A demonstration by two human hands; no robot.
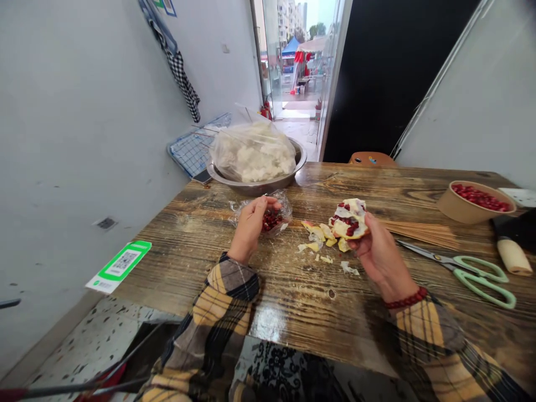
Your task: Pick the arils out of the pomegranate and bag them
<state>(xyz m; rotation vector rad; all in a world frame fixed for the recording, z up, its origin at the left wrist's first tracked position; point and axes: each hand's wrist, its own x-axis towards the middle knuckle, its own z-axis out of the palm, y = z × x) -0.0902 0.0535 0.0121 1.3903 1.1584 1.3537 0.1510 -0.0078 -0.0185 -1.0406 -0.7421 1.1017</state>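
Observation:
A piece of pomegranate (348, 218), with red seeds between pale pith, is gripped in my right hand (379, 254), raised just over the wooden table. My left hand (249, 226) is over a clear plastic bag (285, 207) with loose pomegranate seeds (272, 220) in it. The left thumb and fingertips reach over the bag's near side, loosely bent and apart, with nothing visible between them. Yellowish peel scraps (320, 231) lie between my hands, close under the pomegranate piece.
A metal basin (299, 162) holding a large bag of white food (255, 153) stands at the table's far left. To the right are wooden skewers (422, 231), green-handled scissors (469, 268), a paper bowl of pomegranate seeds (460, 209) and a wooden-handled tool (514, 257).

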